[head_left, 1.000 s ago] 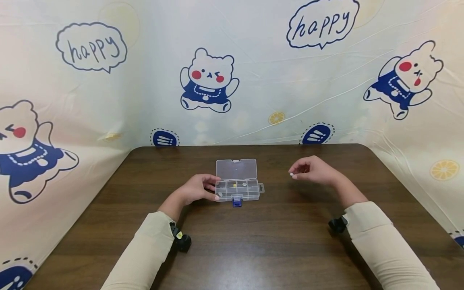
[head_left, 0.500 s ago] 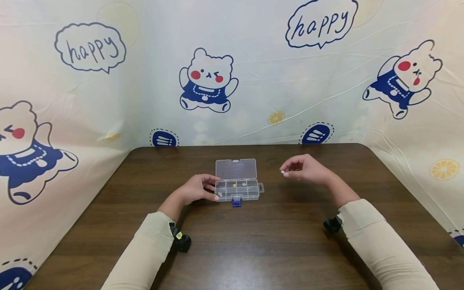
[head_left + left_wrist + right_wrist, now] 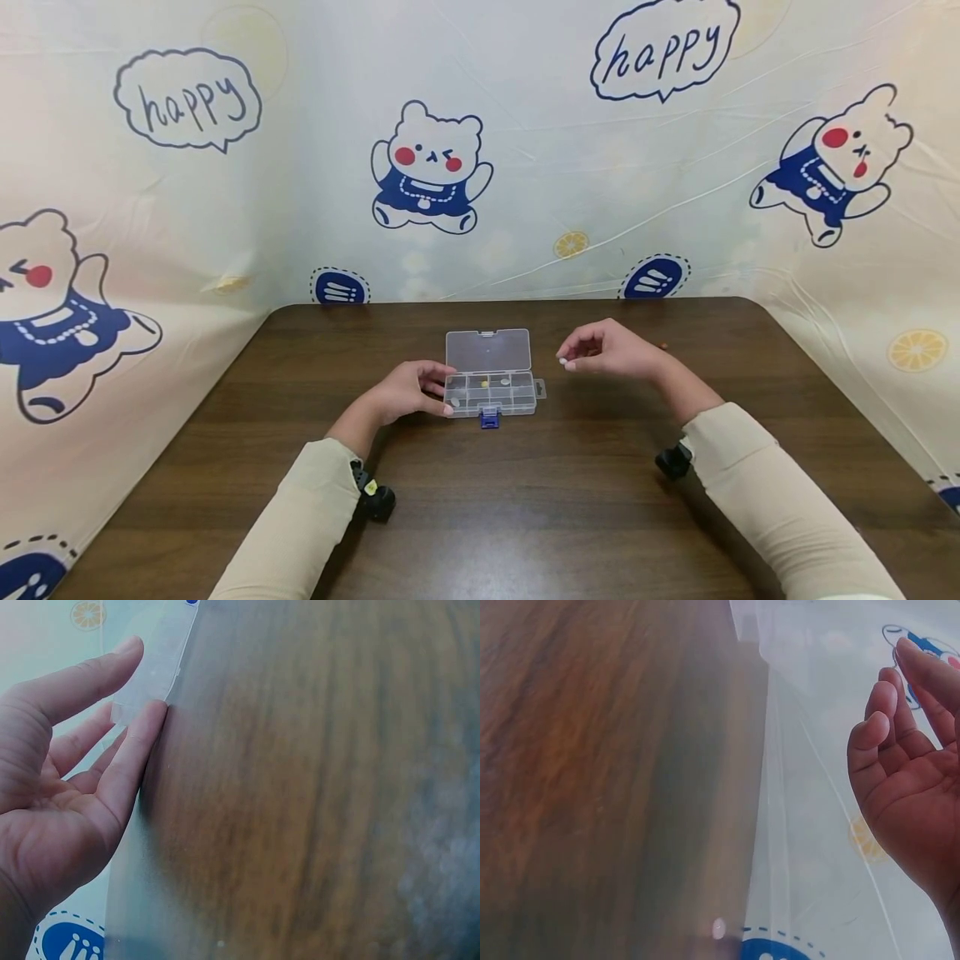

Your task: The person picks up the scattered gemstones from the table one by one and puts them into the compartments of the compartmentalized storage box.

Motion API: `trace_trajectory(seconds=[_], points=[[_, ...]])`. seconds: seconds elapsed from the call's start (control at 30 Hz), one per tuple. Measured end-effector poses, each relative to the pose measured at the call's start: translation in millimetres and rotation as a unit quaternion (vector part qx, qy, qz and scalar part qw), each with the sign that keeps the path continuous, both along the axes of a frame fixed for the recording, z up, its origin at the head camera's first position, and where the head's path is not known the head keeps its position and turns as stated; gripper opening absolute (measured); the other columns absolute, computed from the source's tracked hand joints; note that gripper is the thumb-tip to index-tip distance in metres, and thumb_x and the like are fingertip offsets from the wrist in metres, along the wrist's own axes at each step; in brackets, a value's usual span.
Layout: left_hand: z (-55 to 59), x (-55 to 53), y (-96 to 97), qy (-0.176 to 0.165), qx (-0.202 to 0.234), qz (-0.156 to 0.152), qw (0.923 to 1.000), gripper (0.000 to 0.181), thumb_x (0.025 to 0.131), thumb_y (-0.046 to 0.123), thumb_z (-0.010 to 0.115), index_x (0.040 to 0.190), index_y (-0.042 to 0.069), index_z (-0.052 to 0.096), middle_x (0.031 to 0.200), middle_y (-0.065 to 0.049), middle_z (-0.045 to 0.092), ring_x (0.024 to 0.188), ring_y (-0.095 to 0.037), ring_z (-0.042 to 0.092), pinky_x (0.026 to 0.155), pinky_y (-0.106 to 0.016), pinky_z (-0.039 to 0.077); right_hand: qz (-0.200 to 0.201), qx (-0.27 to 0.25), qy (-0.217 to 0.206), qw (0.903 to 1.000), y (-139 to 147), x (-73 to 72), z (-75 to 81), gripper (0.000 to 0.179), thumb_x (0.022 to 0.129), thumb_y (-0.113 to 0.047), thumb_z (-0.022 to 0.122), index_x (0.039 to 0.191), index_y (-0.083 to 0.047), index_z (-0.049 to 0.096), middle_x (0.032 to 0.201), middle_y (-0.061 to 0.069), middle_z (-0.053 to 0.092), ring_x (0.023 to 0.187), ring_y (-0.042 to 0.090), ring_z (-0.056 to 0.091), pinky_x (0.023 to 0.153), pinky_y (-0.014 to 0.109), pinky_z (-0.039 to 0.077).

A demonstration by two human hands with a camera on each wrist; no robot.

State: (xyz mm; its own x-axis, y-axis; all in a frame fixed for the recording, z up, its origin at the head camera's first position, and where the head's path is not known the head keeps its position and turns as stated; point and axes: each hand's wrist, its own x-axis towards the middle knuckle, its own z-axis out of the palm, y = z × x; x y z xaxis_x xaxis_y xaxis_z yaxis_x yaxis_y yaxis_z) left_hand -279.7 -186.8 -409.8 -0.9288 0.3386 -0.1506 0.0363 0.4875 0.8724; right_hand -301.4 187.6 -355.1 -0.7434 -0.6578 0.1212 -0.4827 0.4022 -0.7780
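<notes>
Compartment box (image 3: 501, 397), clear plastic: on the brown table (image 3: 487, 500), lid (image 3: 488, 350) open, blue latch (image 3: 490, 419) in front; yellow piece (image 3: 484, 384) inside. Left hand (image 3: 405, 390): thumb and fingers apart, holding the box's left end. Right hand (image 3: 611, 348): fingertips clamped on white pellet (image 3: 562, 361), right of the box.

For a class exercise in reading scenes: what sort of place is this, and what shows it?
Probably a staged recording corner indoors: a wrinkled, bear-printed backdrop surrounds a dark wood-grain table behind and at both sides, and black cameras are worn on the wrists.
</notes>
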Motion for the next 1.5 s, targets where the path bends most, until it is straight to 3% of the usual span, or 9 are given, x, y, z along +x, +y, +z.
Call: trace_trajectory(seconds=[0.17, 0.27, 0.37, 0.6, 0.9, 1.5], points=[[8.3, 6.6, 3.1, -0.002, -0.003, -0.001, 1.0, 0.065, 0.073, 0.002, 0.084, 0.133, 0.003, 0.056, 0.12, -0.016, 0.06, 0.104, -0.028, 0.057, 0.089, -0.036, 0.052, -0.001, 0.022, 0.008, 0.9997, -11, 3.3, 10.3, 0.012, 0.089, -0.016, 0.073, 0.101, -0.015, 0.073, 0.093, 0.003, 0.068, 0.086, 0.025, 0.058, 0.078, 0.038, 0.051], [8.2, 6.3, 2.7, -0.001, -0.005, -0.001, 1.0, 0.065, 0.073, 0.004, 0.085, 0.132, 0.004, 0.058, 0.118, -0.015, 0.06, 0.103, -0.028, 0.057, 0.088, -0.035, 0.052, 0.004, 0.031, 0.01, 0.9995, -19, 3.1, 14.7, 0.012, 0.088, -0.014, 0.074, 0.1, -0.014, 0.073, 0.093, 0.002, 0.068, 0.086, 0.025, 0.057, 0.079, 0.039, 0.05], [0.4, 1.0, -0.2, -0.002, -0.003, 0.002, 1.0, 0.066, 0.071, 0.008, 0.087, 0.131, 0.009, 0.059, 0.116, -0.011, 0.062, 0.102, -0.025, 0.058, 0.087, -0.035, 0.053, 0.016, 0.034, 0.014, 0.9992, -25, -0.6, 14.1, 0.012, 0.087, -0.016, 0.075, 0.099, -0.016, 0.073, 0.093, 0.001, 0.067, 0.085, 0.024, 0.057, 0.078, 0.039, 0.051], [1.1, 3.2, -0.1, -0.003, 0.0, 0.0, 1.0, 0.067, 0.071, 0.006, 0.087, 0.131, 0.008, 0.059, 0.118, -0.011, 0.061, 0.102, -0.026, 0.058, 0.087, -0.035, 0.053, 0.028, 0.038, 0.015, 0.9988, -39, -3.6, 15.2, 0.013, 0.086, -0.013, 0.076, 0.099, -0.012, 0.074, 0.092, 0.001, 0.067, 0.084, 0.024, 0.058, 0.076, 0.039, 0.051], [1.6, 1.8, -0.5, -0.004, -0.003, 0.003, 1.0, 0.065, 0.071, 0.008, 0.087, 0.13, 0.009, 0.06, 0.118, -0.01, 0.061, 0.103, -0.025, 0.058, 0.088, -0.035, 0.053, 0.044, 0.042, 0.008, 0.9981, -56, -7.9, 24.8, 0.013, 0.086, -0.011, 0.076, 0.097, -0.017, 0.073, 0.093, 0.001, 0.067, 0.083, 0.023, 0.058, 0.076, 0.036, 0.052], [-1.1, -2.6, -1.1, -0.005, 0.0, 0.0, 1.0, 0.066, 0.071, 0.009, 0.087, 0.13, 0.007, 0.059, 0.116, -0.011, 0.062, 0.102, -0.025, 0.059, 0.089, -0.036, 0.052, 0.103, 0.059, 0.019, 0.9927, -94, -14.1, 28.9, 0.015, 0.087, -0.007, 0.074, 0.101, 0.0, 0.072, 0.09, 0.001, 0.067, 0.079, 0.02, 0.057, 0.069, 0.031, 0.05]])
